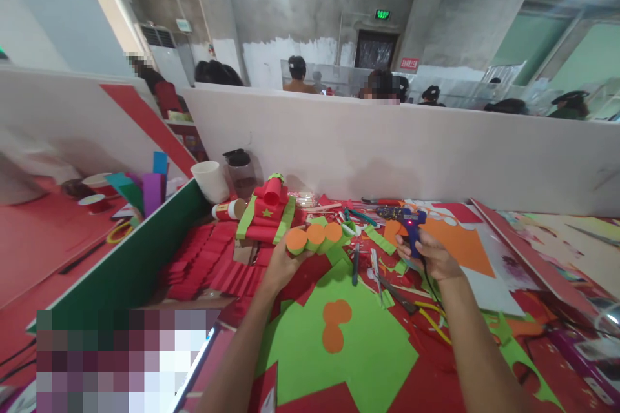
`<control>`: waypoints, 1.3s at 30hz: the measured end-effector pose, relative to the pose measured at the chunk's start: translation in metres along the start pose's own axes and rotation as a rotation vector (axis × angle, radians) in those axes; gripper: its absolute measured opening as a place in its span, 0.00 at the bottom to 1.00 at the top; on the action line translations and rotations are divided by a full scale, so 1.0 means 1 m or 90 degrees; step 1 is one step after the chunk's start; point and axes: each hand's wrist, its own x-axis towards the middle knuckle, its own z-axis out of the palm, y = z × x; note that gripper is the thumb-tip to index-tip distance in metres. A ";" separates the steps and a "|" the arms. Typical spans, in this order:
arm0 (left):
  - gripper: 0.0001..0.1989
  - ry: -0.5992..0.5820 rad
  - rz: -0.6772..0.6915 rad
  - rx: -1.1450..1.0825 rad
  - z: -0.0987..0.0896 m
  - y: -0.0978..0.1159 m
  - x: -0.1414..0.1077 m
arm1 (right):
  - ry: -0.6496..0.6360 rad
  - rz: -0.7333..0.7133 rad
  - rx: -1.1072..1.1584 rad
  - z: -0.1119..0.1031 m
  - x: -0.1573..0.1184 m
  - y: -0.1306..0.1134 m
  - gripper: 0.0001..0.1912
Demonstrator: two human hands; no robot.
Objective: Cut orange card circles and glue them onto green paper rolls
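Observation:
My left hand (285,266) is closed on a row of three short green paper tubes with orange paper discs on top (316,236). In my right hand (438,259) is a blue hot glue gun (413,226) with a small red light lit, its nozzle pointing left. An orange paper piece (393,230) shows by the right thumb; whether the fingers pinch it I cannot tell. Below and between the hands lies a sheet of green paper (349,361) bearing a few loose orange discs (333,339). A red and green paper model (267,213) stands beyond my left hand.
Folded red paper strips (198,251) pile up at left, beside a white cup (210,182) and a bottle (241,171). Scissors (376,271), a cutter (356,263) and yellow-handled pliers (434,322) lie amid scraps. A white partition (339,148) closes the back; people sit beyond.

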 end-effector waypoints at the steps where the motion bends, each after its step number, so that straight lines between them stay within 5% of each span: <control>1: 0.29 0.001 0.003 0.004 0.000 0.001 0.000 | -0.018 -0.009 -0.006 0.001 0.005 -0.005 0.25; 10: 0.31 0.009 0.000 0.014 -0.001 -0.003 0.001 | -0.061 -0.101 -0.135 0.021 0.035 -0.029 0.14; 17: 0.32 0.009 -0.011 0.008 -0.001 -0.005 0.000 | 0.024 -0.112 -0.438 0.029 0.039 -0.039 0.22; 23: 0.30 0.006 0.023 0.025 -0.001 -0.006 0.000 | 0.066 -0.135 -0.620 0.046 0.036 -0.047 0.19; 39: 0.26 -0.009 0.011 0.033 -0.001 -0.004 -0.002 | 0.052 -0.196 -0.732 0.058 0.040 -0.045 0.18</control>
